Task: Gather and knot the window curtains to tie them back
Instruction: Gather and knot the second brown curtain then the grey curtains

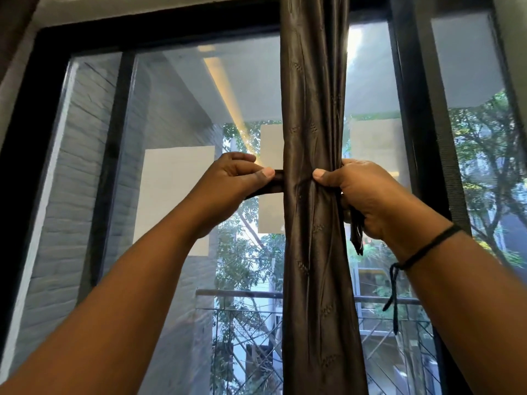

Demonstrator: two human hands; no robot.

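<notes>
Hands [236,178] [368,195] pinch tie ends beside gathered curtain [313,109] before black-framed window [410,138].

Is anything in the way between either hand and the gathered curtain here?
Nothing visible. The left hand pinches a dark tie strip beside the curtain; the right hand grips the strip's other end with its thumb against the bundle.
</notes>
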